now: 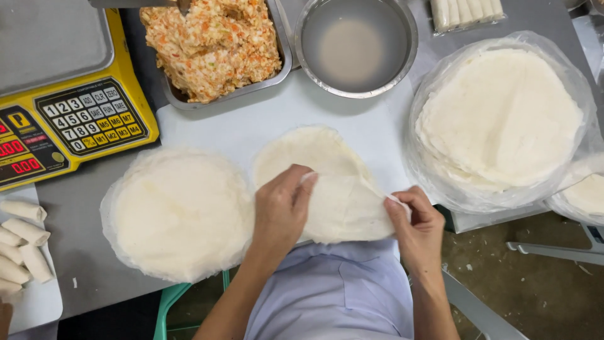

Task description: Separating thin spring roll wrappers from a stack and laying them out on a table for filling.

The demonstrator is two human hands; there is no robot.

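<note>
A: Where is the wrapper kept?

B: It is laid flat on the white board at the near edge of the worktop, between two stacks of the same round sheets. It seems to be placed there so that the filling tray and the water bowl behind it can be reached easily.

A: How is it held?

B: The right edge is pinched by the right hand; the fingers are closed together on the thin sheet, and the edge is lifted a little from the board. The left hand is pressed on the middle of the wrapper, fingers together and bent, probably so that the sheet is not dragged while one layer is peeled.

A: So the wrapper lies under the left fingers?

B: Yes, under them, and between the right ones. Finished rolls are seen at the far left, beside a yellow scale.
</note>
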